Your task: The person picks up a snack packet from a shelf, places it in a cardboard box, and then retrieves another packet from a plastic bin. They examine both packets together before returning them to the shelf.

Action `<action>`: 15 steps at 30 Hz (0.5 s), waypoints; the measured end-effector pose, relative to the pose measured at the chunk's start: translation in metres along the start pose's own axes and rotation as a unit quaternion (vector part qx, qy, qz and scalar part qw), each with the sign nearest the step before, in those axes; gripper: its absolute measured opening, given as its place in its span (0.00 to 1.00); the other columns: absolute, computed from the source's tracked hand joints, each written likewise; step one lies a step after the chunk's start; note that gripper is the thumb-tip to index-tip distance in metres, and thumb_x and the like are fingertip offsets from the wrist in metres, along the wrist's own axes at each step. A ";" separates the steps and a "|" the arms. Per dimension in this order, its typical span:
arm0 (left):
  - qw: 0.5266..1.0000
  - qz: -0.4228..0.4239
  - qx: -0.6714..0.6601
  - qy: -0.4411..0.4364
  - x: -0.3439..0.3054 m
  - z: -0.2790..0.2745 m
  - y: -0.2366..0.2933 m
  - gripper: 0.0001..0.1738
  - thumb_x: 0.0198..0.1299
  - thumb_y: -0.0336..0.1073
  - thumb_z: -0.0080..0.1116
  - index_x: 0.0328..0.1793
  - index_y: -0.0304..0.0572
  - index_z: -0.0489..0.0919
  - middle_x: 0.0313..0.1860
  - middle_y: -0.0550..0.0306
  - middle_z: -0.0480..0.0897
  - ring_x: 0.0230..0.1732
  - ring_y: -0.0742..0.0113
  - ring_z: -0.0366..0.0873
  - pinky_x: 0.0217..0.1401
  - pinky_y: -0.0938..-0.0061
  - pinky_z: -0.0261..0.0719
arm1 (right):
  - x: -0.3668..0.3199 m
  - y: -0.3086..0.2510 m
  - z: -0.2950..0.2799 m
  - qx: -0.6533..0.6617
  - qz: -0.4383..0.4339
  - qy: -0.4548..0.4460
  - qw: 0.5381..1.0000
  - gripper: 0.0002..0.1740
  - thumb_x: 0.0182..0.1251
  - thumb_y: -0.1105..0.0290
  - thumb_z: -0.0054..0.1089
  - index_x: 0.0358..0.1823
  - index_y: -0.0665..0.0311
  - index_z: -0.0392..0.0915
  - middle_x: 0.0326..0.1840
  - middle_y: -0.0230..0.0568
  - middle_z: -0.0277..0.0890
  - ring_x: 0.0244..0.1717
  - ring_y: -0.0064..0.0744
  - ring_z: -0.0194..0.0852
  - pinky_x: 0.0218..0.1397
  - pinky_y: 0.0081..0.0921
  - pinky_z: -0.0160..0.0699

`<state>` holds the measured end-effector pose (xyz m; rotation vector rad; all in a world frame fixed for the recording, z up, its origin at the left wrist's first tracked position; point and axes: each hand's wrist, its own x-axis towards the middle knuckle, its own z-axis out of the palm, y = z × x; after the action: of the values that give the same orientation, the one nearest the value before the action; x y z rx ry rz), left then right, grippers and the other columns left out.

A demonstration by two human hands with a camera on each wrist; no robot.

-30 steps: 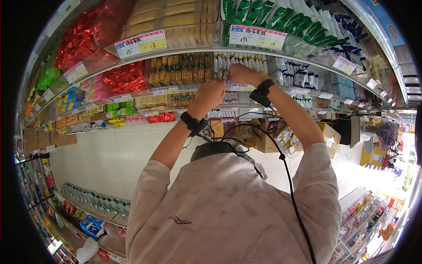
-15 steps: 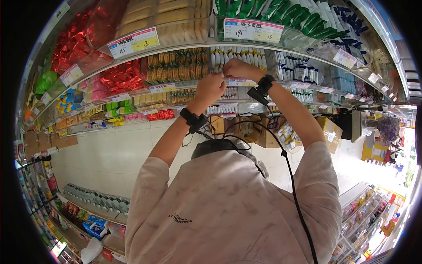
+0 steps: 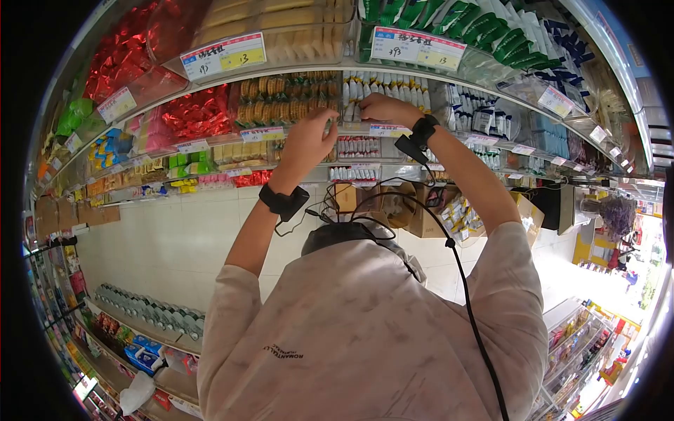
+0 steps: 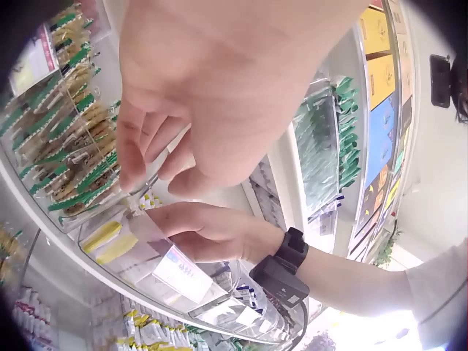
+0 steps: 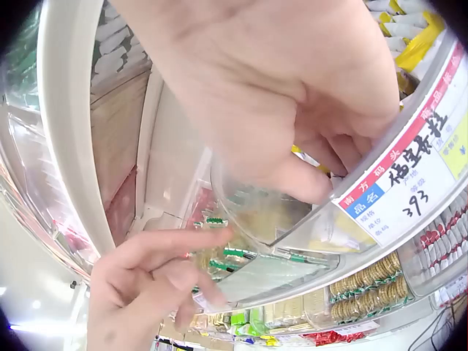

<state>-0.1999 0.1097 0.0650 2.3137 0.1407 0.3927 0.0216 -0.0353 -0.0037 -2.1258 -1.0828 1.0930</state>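
My right hand [image 3: 390, 109] reaches over the front of a clear bin of white-and-yellow packets [image 3: 404, 88] on the middle shelf. Up close in the right wrist view, its thumb and bent fingers [image 5: 311, 183] are down among the packets, just behind the bin's front wall. The fingertips are partly hidden, and I cannot tell whether they pinch a packet. My left hand [image 3: 309, 144] is in front of the neighbouring bin of round biscuits [image 3: 284, 98], holding nothing. In the left wrist view its fingers [image 4: 131, 150] hang loosely bent above the right hand.
A higher shelf with price cards [image 3: 418, 49] and green packets [image 3: 484, 35] overhangs the hands. Red-wrapped sweets [image 3: 196, 112] lie to the left, blue-and-white packets [image 3: 481, 112] to the right. Cardboard boxes [image 3: 421, 210] stand on the floor below. A black cable [image 3: 456, 274] runs over the shirt.
The left hand was beside the right hand at the white-and-yellow packets; it has drawn away to the left and down. The right hand stays at that bin.
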 end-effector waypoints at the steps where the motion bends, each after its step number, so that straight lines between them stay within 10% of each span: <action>1: 0.999 0.046 -0.009 0.005 -0.002 0.007 -0.008 0.14 0.65 0.31 0.60 0.55 0.35 0.80 0.47 0.42 0.84 0.35 0.48 0.84 0.38 0.60 0.82 | -0.004 -0.007 0.000 -0.023 0.003 -0.009 1.000 0.17 0.59 0.64 0.59 0.35 0.76 0.80 0.29 0.49 0.77 0.31 0.39 0.71 0.41 0.35 0.72; 5: 0.995 0.050 -0.068 -0.059 -0.009 0.017 -0.016 0.23 0.67 0.29 0.60 0.67 0.35 0.74 0.55 0.41 0.82 0.43 0.54 0.85 0.42 0.67 0.83 | -0.023 -0.018 -0.005 0.041 -0.034 -0.030 0.998 0.20 0.67 0.63 0.55 0.48 0.77 0.80 0.35 0.39 0.79 0.38 0.31 0.72 0.46 0.28 0.72; 15: 0.991 0.037 -0.090 -0.095 -0.002 0.010 -0.013 0.27 0.66 0.30 0.61 0.72 0.37 0.73 0.36 0.51 0.83 0.21 0.69 0.76 0.25 0.71 0.72 | -0.015 -0.020 0.006 -0.006 0.039 -0.053 0.998 0.25 0.69 0.62 0.51 0.62 0.70 0.69 0.50 0.41 0.75 0.46 0.33 0.69 0.51 0.30 0.69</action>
<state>-0.1987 0.1113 0.0483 2.1678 -0.0720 0.2104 0.0030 -0.0360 0.0140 -2.1565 -1.0633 1.2510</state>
